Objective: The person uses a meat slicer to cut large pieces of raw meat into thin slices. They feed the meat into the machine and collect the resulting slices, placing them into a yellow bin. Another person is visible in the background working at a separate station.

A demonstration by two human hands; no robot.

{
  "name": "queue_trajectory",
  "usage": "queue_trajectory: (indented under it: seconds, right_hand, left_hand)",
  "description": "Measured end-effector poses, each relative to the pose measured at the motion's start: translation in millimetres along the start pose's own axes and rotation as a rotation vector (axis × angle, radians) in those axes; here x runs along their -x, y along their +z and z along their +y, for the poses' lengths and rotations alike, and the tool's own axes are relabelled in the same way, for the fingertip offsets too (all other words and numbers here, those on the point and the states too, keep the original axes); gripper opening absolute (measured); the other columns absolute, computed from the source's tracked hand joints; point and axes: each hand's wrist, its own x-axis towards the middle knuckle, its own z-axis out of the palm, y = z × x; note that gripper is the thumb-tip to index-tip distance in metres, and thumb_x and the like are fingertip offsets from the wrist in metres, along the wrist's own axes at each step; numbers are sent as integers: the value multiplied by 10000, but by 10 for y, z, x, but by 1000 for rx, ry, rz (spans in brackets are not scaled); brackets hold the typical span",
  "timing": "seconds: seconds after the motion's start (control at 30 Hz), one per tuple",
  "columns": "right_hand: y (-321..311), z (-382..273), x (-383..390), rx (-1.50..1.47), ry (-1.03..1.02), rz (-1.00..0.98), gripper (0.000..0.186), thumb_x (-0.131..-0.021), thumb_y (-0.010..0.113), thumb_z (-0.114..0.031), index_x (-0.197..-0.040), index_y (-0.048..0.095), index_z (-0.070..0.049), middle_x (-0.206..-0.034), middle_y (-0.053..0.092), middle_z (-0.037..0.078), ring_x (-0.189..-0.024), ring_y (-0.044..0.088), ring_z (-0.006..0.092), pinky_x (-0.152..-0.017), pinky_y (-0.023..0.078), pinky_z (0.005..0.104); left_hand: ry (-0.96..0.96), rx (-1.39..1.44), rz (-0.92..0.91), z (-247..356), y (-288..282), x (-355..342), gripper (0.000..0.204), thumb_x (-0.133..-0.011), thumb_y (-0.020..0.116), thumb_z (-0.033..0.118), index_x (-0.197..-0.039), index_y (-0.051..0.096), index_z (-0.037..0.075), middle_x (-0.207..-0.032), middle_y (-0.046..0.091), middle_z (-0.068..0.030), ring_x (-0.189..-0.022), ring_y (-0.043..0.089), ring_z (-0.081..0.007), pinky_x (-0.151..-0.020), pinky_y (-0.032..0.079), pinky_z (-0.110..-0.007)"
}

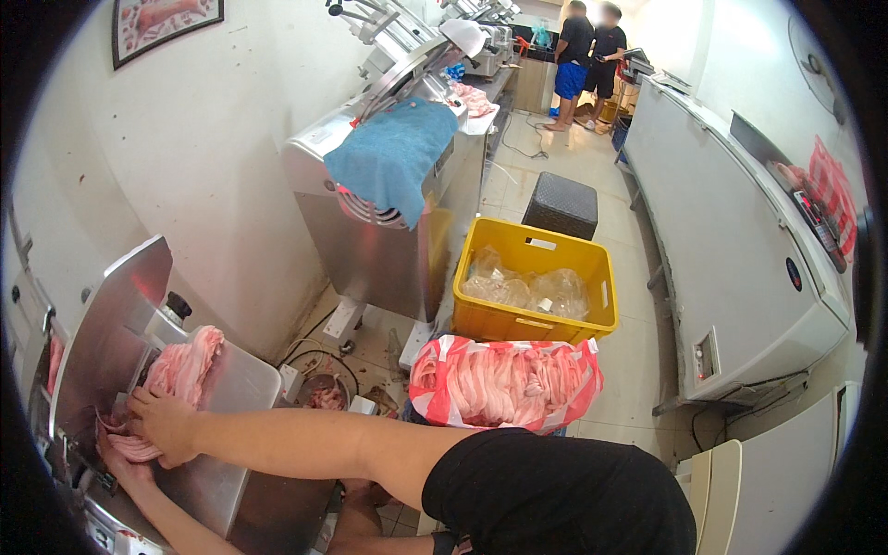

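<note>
A folded stack of thin pink-and-white meat slices [188, 366] lies on the metal tray [257, 381] of a meat slicer at the lower left. My right hand [171, 428] reaches across from the right and grips the near part of the stack, fingers curled over it. Below it, my left hand [125, 464] cups the lower end of the slices, close to the slicer's upright metal plate [104, 342]. The slices partly hide the fingers of both hands.
A red-and-white striped bag [427, 375] full of meat slices is in front of me. Behind it stands a yellow crate [470, 316] holding clear plastic bags. A second slicer [370, 250] bears a blue towel [393, 153]. A white chest freezer [731, 222] lines the right. Two people stand far back.
</note>
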Motion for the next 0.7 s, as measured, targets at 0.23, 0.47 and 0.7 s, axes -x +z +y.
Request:
queue_trajectory:
  seconds: [0.23, 0.47, 0.7]
  right_hand:
    - [-66, 36, 34, -69, 14, 0, 974, -530, 810, -331, -1367, 415, -27, -1441, 344, 245, -1321, 340, 384, -1071, 312, 466]
    - [-58, 62, 32, -73, -11, -4, 916, -511, 813, -328, -1323, 486, -57, -1447, 329, 254, -1316, 343, 389, -1071, 315, 468]
    - [-26, 84, 41, -57, -38, 45, 832, -509, 813, -342, -1245, 547, -62, -1376, 399, 217, -1282, 367, 361, -1011, 338, 440]
  left_hand:
    - [37, -53, 107, -19, 618, 396, 649, -904, 582, 470, -1352, 469, 13, -1337, 509, -198, -1180, 550, -323, -1000, 453, -463]
    - [38, -67, 47, -21, 446, 288, 696, -885, 563, 507, -1359, 452, 11, -1334, 504, -197, -1173, 549, -338, -954, 485, -448]
    - [-64, -31, 68, 28, 468, 326, 500, -917, 536, 450, -1170, 564, 20, -1161, 597, -151, -1025, 614, -273, -893, 503, -409]
